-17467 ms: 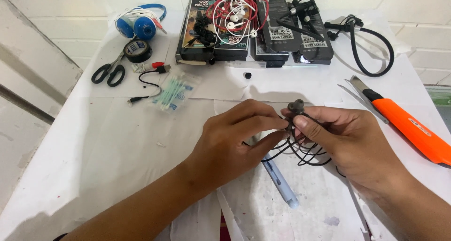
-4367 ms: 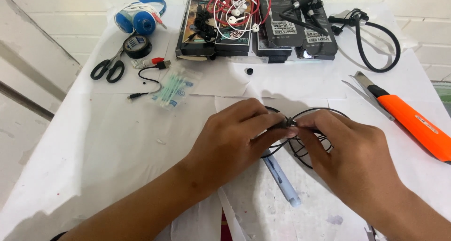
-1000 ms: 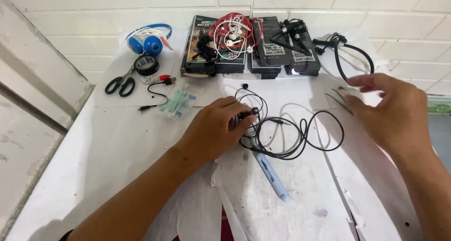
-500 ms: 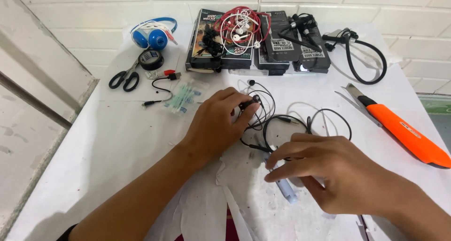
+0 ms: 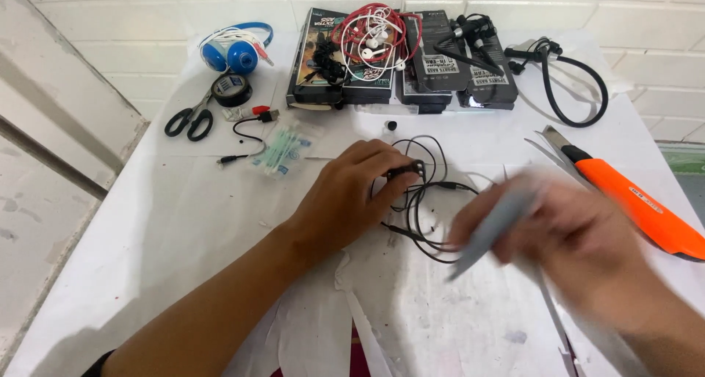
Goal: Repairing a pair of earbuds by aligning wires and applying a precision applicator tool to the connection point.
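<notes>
My left hand (image 5: pixel 351 198) rests on the white paper and pinches the small black part of a black wired earphone (image 5: pixel 406 173) between thumb and fingers. The earphone's thin cable (image 5: pixel 424 214) lies in loose loops to the right of that hand. My right hand (image 5: pixel 580 237), blurred by motion, is closed on a grey-blue pen-shaped tool (image 5: pixel 490 225) held slanted, its tip pointing down-left just beside the cable loops.
An orange utility knife (image 5: pixel 637 209) lies at the right. At the back: dark boxes (image 5: pixel 400 61) topped with red and white earphones, a black neckband (image 5: pixel 570 83), blue headphones (image 5: pixel 233 52), black tape (image 5: pixel 231 89), scissors (image 5: pixel 189 118), cotton swabs (image 5: pixel 281 149).
My right hand has picked the pen-shaped tool off the paper and lifted it toward the cable. My left hand has stayed on the earphone.
</notes>
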